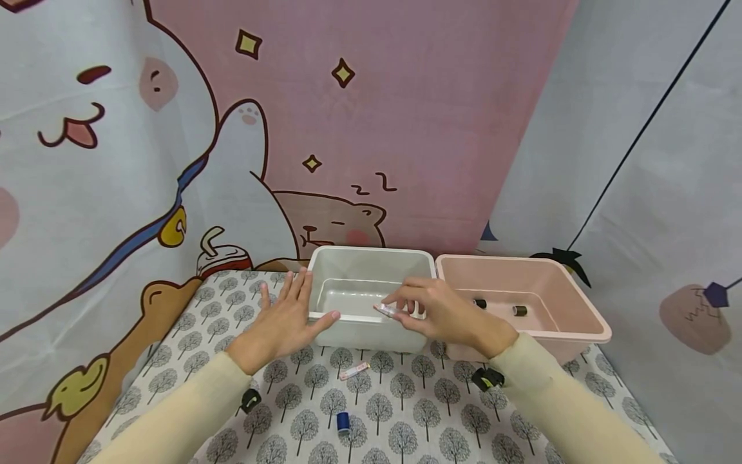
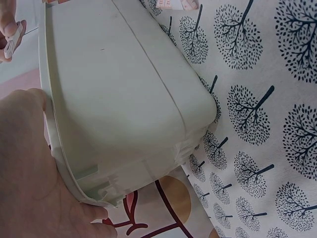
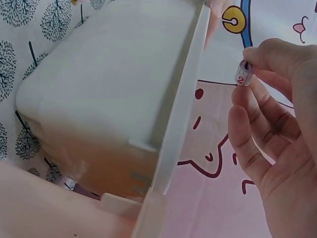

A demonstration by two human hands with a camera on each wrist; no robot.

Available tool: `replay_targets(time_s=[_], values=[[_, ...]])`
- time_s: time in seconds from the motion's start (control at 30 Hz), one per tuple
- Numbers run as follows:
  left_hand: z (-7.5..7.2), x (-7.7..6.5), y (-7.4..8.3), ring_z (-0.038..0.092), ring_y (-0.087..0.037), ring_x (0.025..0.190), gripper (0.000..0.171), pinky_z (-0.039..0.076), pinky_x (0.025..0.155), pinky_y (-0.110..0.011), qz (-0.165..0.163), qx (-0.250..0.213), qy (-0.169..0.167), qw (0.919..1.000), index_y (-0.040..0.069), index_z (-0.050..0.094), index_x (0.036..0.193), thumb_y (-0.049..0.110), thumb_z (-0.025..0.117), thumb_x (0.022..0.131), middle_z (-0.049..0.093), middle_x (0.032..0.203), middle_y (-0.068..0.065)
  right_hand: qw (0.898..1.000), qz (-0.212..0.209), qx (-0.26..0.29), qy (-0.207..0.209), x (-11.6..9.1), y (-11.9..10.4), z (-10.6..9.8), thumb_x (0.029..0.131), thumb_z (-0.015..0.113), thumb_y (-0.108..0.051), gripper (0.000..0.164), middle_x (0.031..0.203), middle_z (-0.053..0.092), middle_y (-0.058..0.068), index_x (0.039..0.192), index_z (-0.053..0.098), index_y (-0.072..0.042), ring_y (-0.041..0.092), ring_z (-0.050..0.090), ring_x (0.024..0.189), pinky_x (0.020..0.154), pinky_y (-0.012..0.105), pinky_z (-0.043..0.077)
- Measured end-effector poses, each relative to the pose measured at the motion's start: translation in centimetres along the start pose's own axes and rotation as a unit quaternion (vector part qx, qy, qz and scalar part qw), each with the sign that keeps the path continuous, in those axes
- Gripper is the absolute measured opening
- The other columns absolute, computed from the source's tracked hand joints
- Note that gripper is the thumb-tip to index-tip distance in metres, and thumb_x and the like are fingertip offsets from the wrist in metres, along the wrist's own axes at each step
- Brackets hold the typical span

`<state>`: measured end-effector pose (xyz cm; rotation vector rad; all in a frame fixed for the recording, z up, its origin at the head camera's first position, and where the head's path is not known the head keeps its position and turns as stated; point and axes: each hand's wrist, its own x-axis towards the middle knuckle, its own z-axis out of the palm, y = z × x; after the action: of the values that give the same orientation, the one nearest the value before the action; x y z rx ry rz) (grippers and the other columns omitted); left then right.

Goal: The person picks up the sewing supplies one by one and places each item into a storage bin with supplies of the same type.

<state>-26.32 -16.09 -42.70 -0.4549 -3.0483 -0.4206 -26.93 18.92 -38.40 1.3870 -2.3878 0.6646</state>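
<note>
My left hand (image 1: 281,325) rests its straight, spread fingers at the front left corner of the pale grey bin (image 1: 365,334), with the thumb along the rim. Above that bin's front rim, my right hand (image 1: 446,312) pinches a small folded measuring tape (image 3: 243,74) between thumb and fingertips; a red digit shows on it in the right wrist view. Another folded measuring tape (image 1: 354,371), pink and white, lies on the cloth before the bin. Nearer to me stands a blue thread spool (image 1: 343,423).
Right beside the grey bin is a pink bin (image 1: 597,332). Inside it lie a black thread spool (image 1: 480,303) and a dark olive thread spool (image 1: 520,310). A tree-print cloth (image 1: 307,444) covers the table, and a cartoon-printed curtain (image 1: 417,129) hangs behind.
</note>
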Motion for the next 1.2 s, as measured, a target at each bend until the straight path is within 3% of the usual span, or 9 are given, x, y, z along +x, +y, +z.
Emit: replay_targets(time_s=[0.33, 0.47, 1.0, 1.2], values=[[0.0, 0.0, 0.0, -0.003, -0.043, 0.184, 0.125, -0.013, 0.136, -0.088, 0.000, -0.004, 0.000, 1.0000, 0.004, 0.004, 0.187, 0.095, 0.035, 0.108, -0.003, 0.196, -0.015, 1.000, 0.002, 0.007, 0.013, 1.2, 1.1, -0.5, 0.098, 0.091, -0.003, 0.029, 0.102, 0.081, 0.003, 0.126, 0.088, -0.008, 0.013, 0.077, 0.084, 0.072, 0.025, 0.069], [0.1, 0.0, 0.0, -0.003, -0.043, 0.184, 0.125, -0.013, 0.137, -0.087, -0.001, -0.003, 0.001, 1.0000, 0.004, 0.004, 0.187, 0.095, 0.034, 0.108, -0.003, 0.196, -0.015, 1.000, -0.003, 0.008, 0.023, 1.8, 1.4, -0.7, 0.098, 0.091, -0.003, 0.027, 0.100, 0.082, 0.004, 0.124, 0.089, -0.007, 0.013, 0.076, 0.081, 0.069, 0.022, 0.067], [-0.1, -0.1, 0.0, -0.002, -0.043, 0.184, 0.124, -0.011, 0.137, -0.088, -0.002, 0.002, 0.000, 1.0000, 0.003, 0.006, 0.187, 0.095, 0.035, 0.108, -0.001, 0.196, -0.015, 0.999, 0.034, 0.014, 0.004, 4.1, 2.5, -1.7, 0.103, 0.086, -0.004, 0.020, 0.103, 0.081, 0.003, 0.122, 0.090, -0.009, 0.010, 0.078, 0.082, 0.072, 0.021, 0.068], [-0.1, -0.1, 0.1, -0.001, -0.044, 0.184, 0.124, -0.011, 0.137, -0.089, 0.000, 0.001, 0.001, 1.0000, 0.003, 0.006, 0.187, 0.095, 0.035, 0.108, 0.000, 0.196, -0.015, 0.999, 0.031, 0.017, 0.008, 5.1, 3.1, -1.7, 0.101, 0.087, 0.000, 0.021, 0.099, 0.078, 0.006, 0.121, 0.090, -0.005, 0.013, 0.079, 0.079, 0.071, 0.022, 0.069]])
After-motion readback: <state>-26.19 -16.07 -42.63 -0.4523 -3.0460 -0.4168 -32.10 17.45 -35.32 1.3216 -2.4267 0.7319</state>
